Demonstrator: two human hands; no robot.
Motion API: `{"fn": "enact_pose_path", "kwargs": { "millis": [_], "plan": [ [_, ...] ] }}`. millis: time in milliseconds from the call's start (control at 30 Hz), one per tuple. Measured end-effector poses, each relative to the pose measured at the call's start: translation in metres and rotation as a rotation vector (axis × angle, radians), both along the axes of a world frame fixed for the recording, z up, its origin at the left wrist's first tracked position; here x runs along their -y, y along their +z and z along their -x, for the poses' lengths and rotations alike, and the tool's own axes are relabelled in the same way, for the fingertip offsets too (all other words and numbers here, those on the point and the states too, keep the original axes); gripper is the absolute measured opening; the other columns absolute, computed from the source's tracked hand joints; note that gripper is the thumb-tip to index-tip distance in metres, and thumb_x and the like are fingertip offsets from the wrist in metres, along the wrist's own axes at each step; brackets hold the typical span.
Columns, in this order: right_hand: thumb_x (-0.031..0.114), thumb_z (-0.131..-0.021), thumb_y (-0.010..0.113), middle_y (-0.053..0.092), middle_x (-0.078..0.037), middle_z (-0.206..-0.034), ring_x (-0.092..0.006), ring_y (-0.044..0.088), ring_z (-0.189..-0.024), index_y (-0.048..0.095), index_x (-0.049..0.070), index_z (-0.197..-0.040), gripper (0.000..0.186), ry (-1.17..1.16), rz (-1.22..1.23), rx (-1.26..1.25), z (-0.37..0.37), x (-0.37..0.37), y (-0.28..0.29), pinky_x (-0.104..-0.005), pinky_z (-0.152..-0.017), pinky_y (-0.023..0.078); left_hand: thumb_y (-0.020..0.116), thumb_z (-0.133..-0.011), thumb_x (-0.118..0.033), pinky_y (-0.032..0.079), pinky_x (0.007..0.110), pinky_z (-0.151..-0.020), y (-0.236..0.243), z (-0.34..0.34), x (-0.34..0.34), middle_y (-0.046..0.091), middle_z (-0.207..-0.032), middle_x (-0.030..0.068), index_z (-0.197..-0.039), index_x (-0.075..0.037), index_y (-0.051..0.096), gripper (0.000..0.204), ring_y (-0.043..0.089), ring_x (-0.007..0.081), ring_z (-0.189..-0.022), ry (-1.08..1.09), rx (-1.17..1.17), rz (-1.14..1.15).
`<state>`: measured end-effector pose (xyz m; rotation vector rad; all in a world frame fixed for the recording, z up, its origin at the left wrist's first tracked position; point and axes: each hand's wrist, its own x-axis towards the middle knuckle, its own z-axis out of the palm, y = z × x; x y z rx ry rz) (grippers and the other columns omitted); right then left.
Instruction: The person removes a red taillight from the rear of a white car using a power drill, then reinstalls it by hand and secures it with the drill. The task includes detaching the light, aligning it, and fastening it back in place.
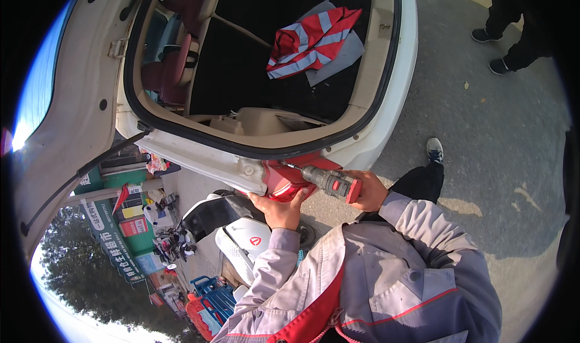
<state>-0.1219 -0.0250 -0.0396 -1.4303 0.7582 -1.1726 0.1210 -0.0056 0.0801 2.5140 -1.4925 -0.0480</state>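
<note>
My right hand (371,191) grips a grey and red cordless drill (326,180), its tip against a red taillight (282,175) at the corner of a white car's open rear. My left hand (275,210) holds the lower part of the taillight, thumb and fingers against it. A white body panel (217,162) with bolt holes lies just left of the light.
A red reflective vest (311,38) lies on grey sheets in the black cargo area. The raised tailgate (66,107) is at left. Below are a white scooter (235,246) and a blue tool case (214,298). Another person's legs (507,47) stand at upper right.
</note>
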Motion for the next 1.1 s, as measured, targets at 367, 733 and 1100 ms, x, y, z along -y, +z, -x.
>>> {"fn": "enact_pose_path", "kwargs": {
  "millis": [367, 733, 1100],
  "plan": [
    [0.011, -0.071, 0.078, 0.072, -0.017, -0.118, -0.0351, 0.07, -0.105, 0.064, 0.005, -0.133, 0.064, 0.015, 0.005, 0.013, 0.0, 0.014, 0.005, -0.0402, -0.093, 0.057, 0.096, -0.059, -0.061, 0.027, 0.046, -0.125, -0.005, -0.003, -0.001, 0.01, -0.163, 0.0377, -0.156, 0.016, -0.005, 0.16, 0.018, 0.0469, -0.154, -0.032, 0.097, -0.007],
    [0.012, -0.07, 0.081, 0.07, -0.017, -0.123, -0.0339, 0.069, -0.11, 0.062, 0.005, -0.135, 0.067, 0.058, -0.004, -0.012, -0.009, 0.017, -0.002, -0.0398, -0.097, 0.055, 0.093, -0.062, -0.065, 0.019, 0.044, -0.128, -0.001, 0.001, -0.002, 0.01, -0.165, 0.0364, -0.156, 0.017, -0.002, 0.157, 0.013, 0.0437, -0.157, -0.027, 0.031, 0.009],
    [0.012, -0.073, 0.082, 0.07, -0.015, -0.123, -0.0285, 0.071, -0.107, 0.061, 0.005, -0.135, 0.066, 0.134, -0.203, 0.116, -0.016, 0.017, 0.001, -0.0353, -0.095, 0.056, 0.096, -0.059, -0.061, 0.024, 0.046, -0.126, -0.008, -0.004, -0.002, 0.012, -0.163, 0.0376, -0.156, 0.016, -0.002, 0.158, 0.017, 0.0465, -0.154, -0.048, 0.11, 0.028]
  ]
}}
